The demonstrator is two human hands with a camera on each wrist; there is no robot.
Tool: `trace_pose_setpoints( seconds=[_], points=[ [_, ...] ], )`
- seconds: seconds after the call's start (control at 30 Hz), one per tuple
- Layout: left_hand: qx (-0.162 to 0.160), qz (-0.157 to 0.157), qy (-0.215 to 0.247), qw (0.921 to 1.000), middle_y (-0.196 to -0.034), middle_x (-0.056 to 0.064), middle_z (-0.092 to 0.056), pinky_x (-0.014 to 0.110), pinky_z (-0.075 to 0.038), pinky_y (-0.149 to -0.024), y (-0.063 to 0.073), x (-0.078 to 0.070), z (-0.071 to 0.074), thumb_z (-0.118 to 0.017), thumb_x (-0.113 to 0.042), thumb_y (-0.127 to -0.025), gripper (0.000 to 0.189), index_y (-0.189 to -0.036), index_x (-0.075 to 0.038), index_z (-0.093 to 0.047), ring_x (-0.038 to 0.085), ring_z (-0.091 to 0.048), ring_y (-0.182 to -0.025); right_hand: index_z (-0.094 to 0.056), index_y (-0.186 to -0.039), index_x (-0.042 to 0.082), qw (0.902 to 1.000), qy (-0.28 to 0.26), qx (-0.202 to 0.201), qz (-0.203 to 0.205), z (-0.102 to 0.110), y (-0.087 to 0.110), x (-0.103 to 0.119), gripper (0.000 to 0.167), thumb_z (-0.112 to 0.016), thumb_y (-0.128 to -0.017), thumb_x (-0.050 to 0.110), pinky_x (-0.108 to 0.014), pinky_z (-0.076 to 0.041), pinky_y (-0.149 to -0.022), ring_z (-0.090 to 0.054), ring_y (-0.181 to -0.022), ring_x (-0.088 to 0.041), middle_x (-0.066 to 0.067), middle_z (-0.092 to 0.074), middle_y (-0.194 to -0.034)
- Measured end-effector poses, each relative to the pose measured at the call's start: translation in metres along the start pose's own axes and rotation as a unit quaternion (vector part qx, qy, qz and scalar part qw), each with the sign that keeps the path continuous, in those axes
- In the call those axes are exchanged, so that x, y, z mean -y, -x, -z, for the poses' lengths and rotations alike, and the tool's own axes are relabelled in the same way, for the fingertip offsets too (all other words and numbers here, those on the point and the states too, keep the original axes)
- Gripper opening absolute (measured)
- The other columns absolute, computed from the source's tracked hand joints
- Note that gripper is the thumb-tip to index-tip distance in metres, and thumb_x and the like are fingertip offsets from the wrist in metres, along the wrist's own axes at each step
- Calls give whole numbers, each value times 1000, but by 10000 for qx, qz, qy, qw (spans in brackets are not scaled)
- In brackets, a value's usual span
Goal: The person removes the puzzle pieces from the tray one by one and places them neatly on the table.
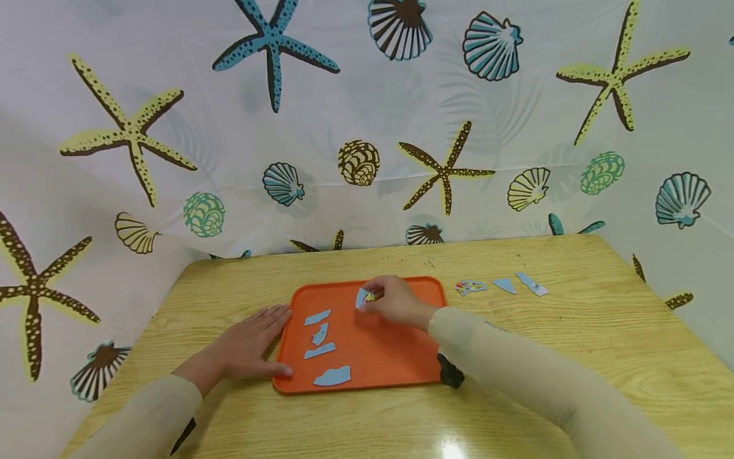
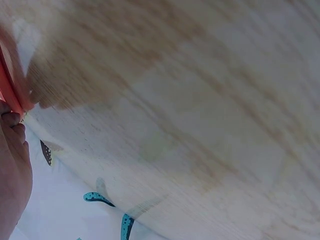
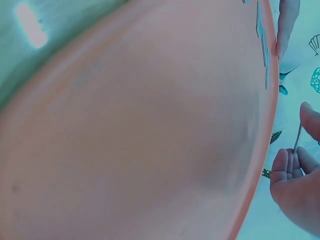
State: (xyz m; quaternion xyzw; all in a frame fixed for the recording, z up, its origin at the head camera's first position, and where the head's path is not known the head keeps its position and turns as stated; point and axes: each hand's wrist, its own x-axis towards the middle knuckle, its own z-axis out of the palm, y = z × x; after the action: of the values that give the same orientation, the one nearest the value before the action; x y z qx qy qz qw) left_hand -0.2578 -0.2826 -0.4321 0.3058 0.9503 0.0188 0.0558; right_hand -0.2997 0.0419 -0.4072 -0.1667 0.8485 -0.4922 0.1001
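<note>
My right hand (image 1: pixel 395 301) pinches a flat puzzle piece (image 1: pixel 361 298), light blue with a colourful patch, above the far middle of an orange tray (image 1: pixel 395 366). In the right wrist view the piece (image 3: pixel 298 136) appears edge-on between thumb and fingers. My left hand (image 1: pixel 252 344) lies at the tray's left side, fingers extended along the rim and thumb at the near-left corner. Inside the tray, toward its left, lie several light blue pieces: a strip (image 1: pixel 317 317), a printed piece (image 1: pixel 320 334), another strip (image 1: pixel 320 350) and a wider curved piece (image 1: pixel 332 376).
On the wooden table (image 1: pixel 573 338), right of the tray, lie a multicoloured piece (image 1: pixel 471 287), a blue triangular piece (image 1: pixel 504 285) and a long blue piece (image 1: pixel 531 284). A white cloth (image 1: pixel 344 95) printed with starfish and shells hangs behind the table.
</note>
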Motion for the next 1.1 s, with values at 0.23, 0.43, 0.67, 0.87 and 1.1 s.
trace_pose_setpoints(
  seconds=[0.23,0.43,0.67,0.87,1.1],
  points=[
    [25,1,-18,10000,-158,16,-22,49,-16,-116,0,0,0,-48,-81,-78,114,-152,2,-23,34,-17,-145,-63,-126,5,9996,-58,-204,162,10,0,-3,42,-75,-87,14,-35,-50,-90,-56,-106,-22,-6,-62,-117],
    [36,24,-53,10000,-158,16,-22,49,-16,-116,0,1,0,-47,-82,-78,115,-153,1,-23,34,-17,-145,-62,-127,4,9986,-239,-431,201,20,1,-8,44,-76,-86,12,-36,-49,-90,-55,-107,-22,-5,-62,-117],
    [37,-13,-59,10000,-158,15,-21,49,-16,-116,0,1,-1,-47,-82,-78,114,-153,1,-23,33,-17,-145,-63,-127,5,9978,-153,-623,164,37,6,-15,46,-78,-84,13,-36,-49,-88,-56,-104,-22,-6,-63,-116],
    [29,-12,-84,10000,-158,15,-22,49,-17,-116,-1,1,-1,-47,-82,-78,114,-153,1,-23,34,-18,-145,-63,-127,7,9973,-255,-682,15,52,10,-22,47,-78,-84,14,-35,-49,-89,-55,-106,-22,-5,-61,-119],
    [17,-26,-104,9999,-158,16,-22,49,-16,-116,-1,1,0,-47,-82,-78,114,-152,2,-23,34,-18,-145,-62,-128,6,9960,-455,-774,14,68,16,-30,46,-77,-85,14,-36,-49,-89,-54,-108,-24,-8,-61,-121]
  ],
)
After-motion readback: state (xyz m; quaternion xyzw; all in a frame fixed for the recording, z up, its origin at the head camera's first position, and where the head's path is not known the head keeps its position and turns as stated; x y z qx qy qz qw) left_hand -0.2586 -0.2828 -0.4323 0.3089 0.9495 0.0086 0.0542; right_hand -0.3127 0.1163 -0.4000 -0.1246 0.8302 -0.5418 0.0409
